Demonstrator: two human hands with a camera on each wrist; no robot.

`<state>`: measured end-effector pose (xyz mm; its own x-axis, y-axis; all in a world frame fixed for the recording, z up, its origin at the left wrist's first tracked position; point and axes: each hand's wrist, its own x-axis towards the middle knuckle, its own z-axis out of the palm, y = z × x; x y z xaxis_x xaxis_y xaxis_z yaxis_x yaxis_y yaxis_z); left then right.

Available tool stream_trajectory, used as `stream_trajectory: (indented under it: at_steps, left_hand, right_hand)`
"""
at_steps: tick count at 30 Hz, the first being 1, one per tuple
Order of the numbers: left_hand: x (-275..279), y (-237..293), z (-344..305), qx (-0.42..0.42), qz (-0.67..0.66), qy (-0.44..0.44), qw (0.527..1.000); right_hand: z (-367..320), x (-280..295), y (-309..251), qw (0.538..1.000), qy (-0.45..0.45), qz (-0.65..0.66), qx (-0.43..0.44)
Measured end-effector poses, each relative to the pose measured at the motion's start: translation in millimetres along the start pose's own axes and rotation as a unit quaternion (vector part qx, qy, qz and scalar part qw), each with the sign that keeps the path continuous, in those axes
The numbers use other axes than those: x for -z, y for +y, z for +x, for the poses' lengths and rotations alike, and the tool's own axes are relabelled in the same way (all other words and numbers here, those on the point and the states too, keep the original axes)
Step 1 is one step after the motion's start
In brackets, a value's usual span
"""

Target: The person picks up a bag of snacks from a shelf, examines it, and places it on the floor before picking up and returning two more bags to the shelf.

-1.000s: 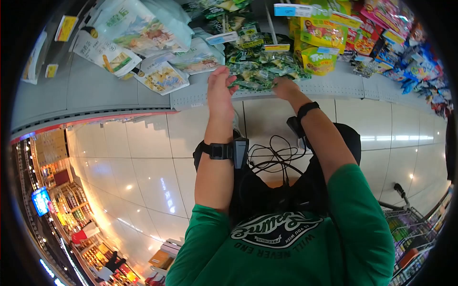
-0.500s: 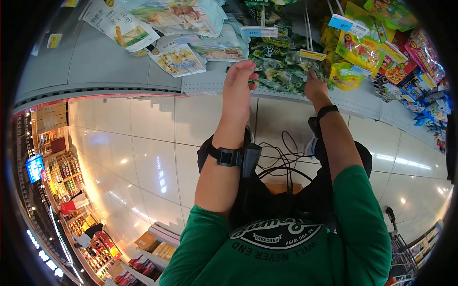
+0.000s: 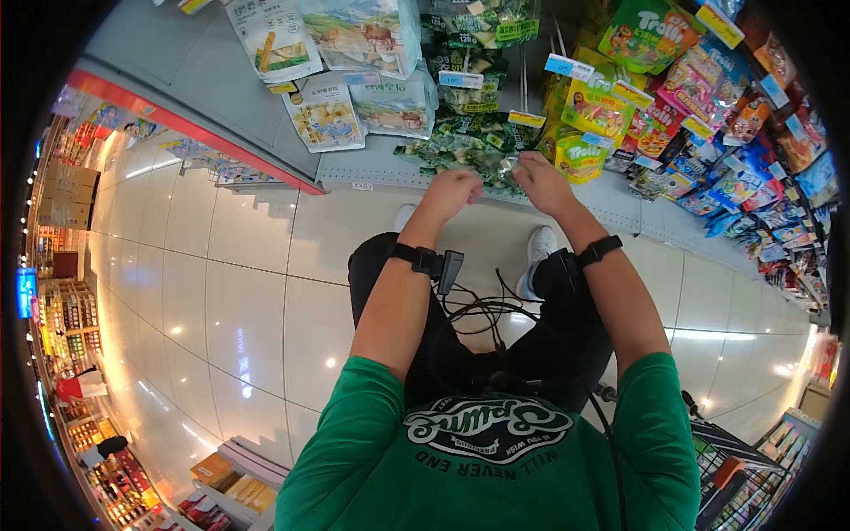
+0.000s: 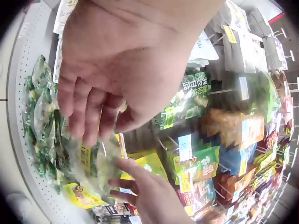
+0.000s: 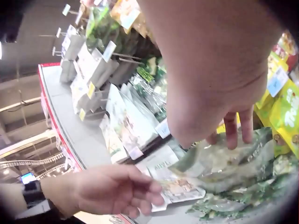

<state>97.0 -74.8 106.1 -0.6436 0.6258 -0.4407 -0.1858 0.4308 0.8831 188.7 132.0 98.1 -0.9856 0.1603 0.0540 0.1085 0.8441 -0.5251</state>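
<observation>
My right hand pinches the edge of a green-and-clear snack bag, which is tilted up above other bags of the same kind. In the left wrist view the bag is blurred and its yellow label faces me. My left hand is just left of it, fingers loosely bent and holding nothing. The right wrist view has this left hand palm turned up, apart from the bag. More green snack bags lie in a row along the shelf's front edge.
Pale blue-and-white pouches stand left of the green bags, yellow gummy pouches to the right. Metal hooks with price tags stick out over the shelf. A shopping cart stands behind on the right. Cables hang between the knees.
The left hand has come down and closer to the right hand. The right hand has drawn back toward the shelf edge with a bag edge in its fingers. The head view has shifted.
</observation>
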Motion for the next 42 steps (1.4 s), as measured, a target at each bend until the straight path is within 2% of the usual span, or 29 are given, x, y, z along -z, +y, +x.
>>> stream_trajectory:
  at_steps: [1,3,4,6,10,11,12,13,14,16,17,18,19,20,21,22,23,25,28,33,35,42]
  left_hand:
    - [-3.2,-4.3,-6.0,-0.008,-0.004,0.004,1.0]
    - [-7.3,-14.8,-14.1,0.052,0.052,-0.158,0.985]
    - [-9.7,-19.8,-20.7,0.045,0.051,-0.152,0.986]
    - [-17.1,-32.2,-35.1,0.036,0.113,-0.224,0.967]
    - [-32.7,-50.5,-49.2,0.023,0.147,-0.246,0.958]
    - [-35.6,-47.6,-56.6,0.039,0.151,-0.205,0.966]
    - [-37.9,-44.7,-63.2,0.054,0.153,-0.164,0.973]
    - [-37.6,-39.8,-70.2,0.051,0.148,-0.162,0.974]
    - [-35.5,-33.5,-78.7,0.022,0.097,-0.15,0.984]
    - [-38.0,-36.5,-85.9,-0.009,0.04,-0.134,0.99]
    - [-42.1,-44.3,-86.4,-0.097,-0.08,-0.121,0.985]
    - [-44.9,-52.1,-85.8,-0.183,-0.196,-0.106,0.958]
    - [-44.6,-52.3,-89.9,-0.182,-0.198,-0.106,0.957]
    - [-43.0,-49.7,-97.4,-0.201,-0.277,-0.1,0.934]
    - [-42.6,-47.7,-104.7,-0.217,-0.353,-0.092,0.905]
    - [-43.4,-44.1,-106.3,-0.264,-0.408,-0.09,0.869]
    - [-42.8,-46.8,-108.5,-0.261,-0.408,-0.088,0.871]
    - [-38.8,-44.8,-110.5,-0.256,-0.482,-0.072,0.835]
    - [-41.4,-37.9,-124.3,-0.235,-0.479,-0.021,0.845]
    - [-40.3,-35.9,-129.5,-0.193,-0.489,-0.004,0.851]
    - [-38.3,-36.8,-126.0,-0.181,-0.494,0.008,0.851]
    - [-31.9,-37.7,-122.1,-0.211,-0.441,0.021,0.872]
  right_hand:
    - [-8.6,6.0,-6.7,1.0,0.002,-0.006,0.006]
    - [-21.5,16.0,-20.0,0.998,0.016,0.034,0.054]
    - [-26.8,21.9,-27.8,0.998,0.0,0.049,0.047]
    - [-38.6,40.9,-54.2,0.996,0.0,0.045,0.072]
    - [-68.2,79.7,-107.0,0.986,-0.011,0.088,0.139]
    - [-76.6,90.0,-116.7,0.986,-0.013,0.083,0.143]
    - [-85.2,99.6,-125.4,0.977,-0.012,0.162,0.136]
    - [-93.0,105.0,-130.4,0.962,-0.013,0.24,0.129]
    - [-100.8,108.2,-130.5,0.963,-0.016,0.235,0.131]
    - [-116.4,115.5,-126.2,0.882,-0.009,0.466,0.066]
    - [-125.3,112.3,-122.3,0.884,-0.013,0.463,0.066]
    - [-134.5,101.3,-113.4,0.81,-0.008,0.586,0.029]
    - [-140.8,87.1,-100.2,0.717,-0.001,0.697,-0.012]
    - [-144.3,65.9,-76.4,0.681,-0.009,0.732,0.011]
    - [-149.7,55.8,-72.6,0.68,-0.011,0.733,0.005]
    - [-154.4,46.9,-73.3,0.649,-0.004,0.761,-0.022]
    - [-157.1,38.7,-74.9,0.616,0.004,0.786,-0.046]
    - [-164.9,24.4,-72.3,0.616,0.006,0.785,-0.059]
    - [-168.0,9.2,-65.5,0.607,-0.054,0.779,-0.145]
    - [-163.9,-7.8,-48.0,0.62,-0.095,0.769,-0.12]
    - [-162.6,-5.1,-57.1,0.656,-0.069,0.737,-0.148]
    - [-154.4,-3.0,-56.3,0.595,-0.075,0.789,-0.134]
